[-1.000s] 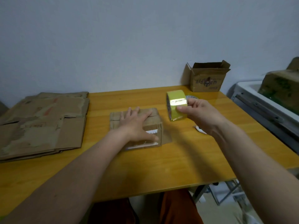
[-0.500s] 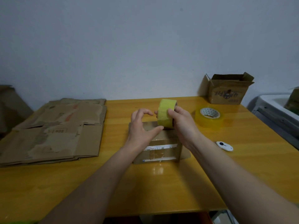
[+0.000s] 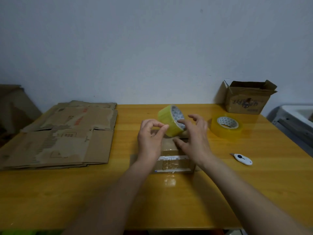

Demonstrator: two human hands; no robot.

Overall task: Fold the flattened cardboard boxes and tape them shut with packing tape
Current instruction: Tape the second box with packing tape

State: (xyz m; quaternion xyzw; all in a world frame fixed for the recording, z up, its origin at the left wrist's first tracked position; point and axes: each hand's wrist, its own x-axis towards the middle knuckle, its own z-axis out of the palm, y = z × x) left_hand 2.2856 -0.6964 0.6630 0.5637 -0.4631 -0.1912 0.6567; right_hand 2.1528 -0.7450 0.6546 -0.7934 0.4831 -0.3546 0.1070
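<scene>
A small folded cardboard box (image 3: 171,160) stands on the wooden table (image 3: 169,200), with clear tape strips across its near face. Just above its far edge is a yellow tape roll (image 3: 166,118), tilted with its core facing right. My left hand (image 3: 149,141) pinches at the roll's outer surface with thumb and forefinger. My right hand (image 3: 196,139) holds the roll from the right, a finger at the core and the other fingers spread. Both hands hide most of the box top.
A stack of flattened cardboard boxes (image 3: 67,136) lies at the left. On the right are a second tape roll (image 3: 226,127) lying flat, a white box cutter (image 3: 243,159) and an open cardboard box (image 3: 245,99) against the wall. A white appliance (image 3: 296,116) stands beyond the table's right edge.
My right hand brought the roll from the right to above the box. My left hand left the box top and rose to the roll. The roll has tilted, its core now facing right.
</scene>
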